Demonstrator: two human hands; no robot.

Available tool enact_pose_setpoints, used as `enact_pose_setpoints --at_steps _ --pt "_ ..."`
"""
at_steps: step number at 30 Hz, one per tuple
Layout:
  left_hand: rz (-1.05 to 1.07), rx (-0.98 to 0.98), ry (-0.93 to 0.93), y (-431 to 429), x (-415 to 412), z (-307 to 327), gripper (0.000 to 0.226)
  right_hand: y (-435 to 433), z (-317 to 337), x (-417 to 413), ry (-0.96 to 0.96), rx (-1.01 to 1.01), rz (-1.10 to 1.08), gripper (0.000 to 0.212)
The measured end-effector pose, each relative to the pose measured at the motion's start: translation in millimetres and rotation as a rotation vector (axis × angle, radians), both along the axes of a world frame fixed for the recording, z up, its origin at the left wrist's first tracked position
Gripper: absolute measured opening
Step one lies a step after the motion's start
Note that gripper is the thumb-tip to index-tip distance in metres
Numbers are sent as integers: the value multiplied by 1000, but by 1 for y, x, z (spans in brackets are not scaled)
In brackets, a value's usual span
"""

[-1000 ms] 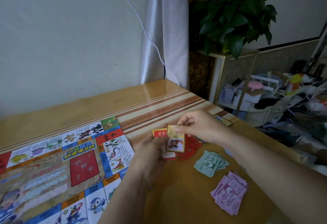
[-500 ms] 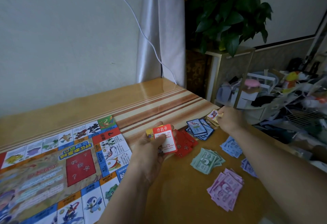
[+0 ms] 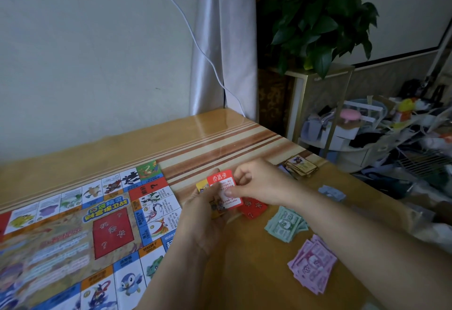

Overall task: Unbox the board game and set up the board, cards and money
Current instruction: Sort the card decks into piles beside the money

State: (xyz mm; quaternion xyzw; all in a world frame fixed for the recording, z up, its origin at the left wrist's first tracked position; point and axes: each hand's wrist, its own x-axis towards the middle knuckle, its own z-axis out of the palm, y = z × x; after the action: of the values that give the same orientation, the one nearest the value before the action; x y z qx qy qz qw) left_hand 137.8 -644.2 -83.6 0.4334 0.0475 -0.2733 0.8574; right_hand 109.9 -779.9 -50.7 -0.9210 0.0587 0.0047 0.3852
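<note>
Left hand (image 3: 208, 216) curls round a small card stack (image 3: 202, 185), just right of the board (image 3: 73, 224) lying flat on the desk (image 3: 244, 273). Right hand (image 3: 259, 182) pinches the top red card (image 3: 225, 187). Risk: a loose grip lets the stack fan and spill onto the red pile (image 3: 254, 208) or green notes (image 3: 285, 226), mixing sorted sets

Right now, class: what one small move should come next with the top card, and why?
Probably the right hand should lift the red card off the stack held in the left hand and lay it on the red pile beside them. It pinches that card's edge, and the pile matches its colour.
</note>
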Motion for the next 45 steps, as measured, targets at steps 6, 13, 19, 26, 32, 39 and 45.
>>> enact_pose_setpoints --at_steps 6,13,19,26,32,39,45 --pt "67 -86 26 6 12 -2 30 -20 3 11 -312 77 -260 14" --pt "68 -14 -64 12 12 -4 28 1 -41 -2 -332 -645 92 27" --pt "-14 78 -74 12 3 8 20 -2 -30 -2 -251 -343 43 33" --pt "-178 479 -506 10 -4 2 25 -9 -2 -4 -162 81 21 20" --pt "-25 533 -542 7 1 -4 25 -59 -1 1 -552 -119 -385 6" --pt "-74 571 -558 3 0 -8 25 -136 -43 4 -254 -838 -487 21" --pt "-71 565 -546 4 1 -8 22 -126 -50 7 26 -910 -421 27"
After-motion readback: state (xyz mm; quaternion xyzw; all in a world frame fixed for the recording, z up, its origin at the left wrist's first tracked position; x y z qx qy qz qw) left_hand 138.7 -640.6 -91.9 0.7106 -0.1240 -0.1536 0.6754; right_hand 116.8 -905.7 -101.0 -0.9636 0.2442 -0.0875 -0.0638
